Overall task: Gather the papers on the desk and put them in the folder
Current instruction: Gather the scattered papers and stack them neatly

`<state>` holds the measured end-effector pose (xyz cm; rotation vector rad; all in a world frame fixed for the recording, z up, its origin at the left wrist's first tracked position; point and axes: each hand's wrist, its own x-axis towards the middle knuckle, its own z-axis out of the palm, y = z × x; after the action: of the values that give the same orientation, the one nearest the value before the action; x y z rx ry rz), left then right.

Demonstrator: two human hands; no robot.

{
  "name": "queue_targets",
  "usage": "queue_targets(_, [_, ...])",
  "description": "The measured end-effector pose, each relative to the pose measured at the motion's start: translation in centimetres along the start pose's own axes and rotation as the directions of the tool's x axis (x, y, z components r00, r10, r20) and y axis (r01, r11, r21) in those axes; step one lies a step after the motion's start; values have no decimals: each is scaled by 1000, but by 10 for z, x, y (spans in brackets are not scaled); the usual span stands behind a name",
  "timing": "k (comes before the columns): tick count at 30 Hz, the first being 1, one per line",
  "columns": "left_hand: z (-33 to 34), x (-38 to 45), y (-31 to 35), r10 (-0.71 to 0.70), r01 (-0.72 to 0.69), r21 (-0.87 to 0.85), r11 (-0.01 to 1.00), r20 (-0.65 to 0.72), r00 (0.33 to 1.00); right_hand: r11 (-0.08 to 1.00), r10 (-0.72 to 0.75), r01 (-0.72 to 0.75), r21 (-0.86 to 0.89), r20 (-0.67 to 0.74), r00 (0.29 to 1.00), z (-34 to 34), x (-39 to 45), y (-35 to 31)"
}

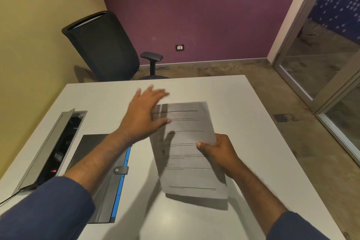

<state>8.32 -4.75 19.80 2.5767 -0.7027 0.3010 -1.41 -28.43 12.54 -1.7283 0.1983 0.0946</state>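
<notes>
Now our right hand (218, 149) pinches papers (187, 150) above desk (243, 103); left hand (142, 115) spread flat, released; folder (109, 187) lies shut beside.

Nothing is reading clearly here: the printed sheet (185, 148) is showing several blocks of dark text between ruled lines, but every line is blurring too small and soft to make out a single word, number or label.
</notes>
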Motion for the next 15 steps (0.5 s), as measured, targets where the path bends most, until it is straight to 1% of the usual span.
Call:
queue_targets(1, [3,-7,-2,-102,87,-138,987,-106,989,998,32,-31,59,-10,999,-3,0,4])
queue_targets(2, [7,-16,-3,-228,179,-284,942,-147,963,991,62,-60,119,-12,998,-6,-1,8])
queue_targets(3, [11,-24,-4,-351,281,-424,861,-97,931,982,84,-80,172,-16,996,-8,-1,10])
queue_targets(4, [15,-32,-5,-440,384,-556,737,36,897,970,96,-92,224,-9,995,-10,-2,10])
queue_targets(5, [20,-38,-6,-470,477,-667,573,209,858,957,108,-105,270,5,994,-11,-2,12])
queue_targets(6, [26,-45,-8,-436,550,-729,407,374,819,945,118,-118,306,20,993,-12,-2,14])
queue_targets(7, [31,-50,-9,-365,595,-745,302,487,794,935,127,-132,329,36,991,-12,-2,14])
queue_targets(8, [36,-56,-8,-307,624,-735,266,549,778,930,131,-142,340,54,990,-12,-1,15])
queue_targets(9, [41,-61,-6,-272,640,-727,250,582,767,927,132,-148,344,69,989,-11,-1,17])
queue_targets(10, [45,-64,-4,-267,651,-724,226,597,757,927,128,-147,344,79,989,-11,-1,16])
queue_targets(13, [52,-67,-8,-314,672,-727,139,612,726,924,124,-150,352,95,988,-12,-2,17])
queue_targets(15, [54,-66,-14,-295,690,-719,85,643,707,917,126,-162,366,119,985,-13,-2,17])
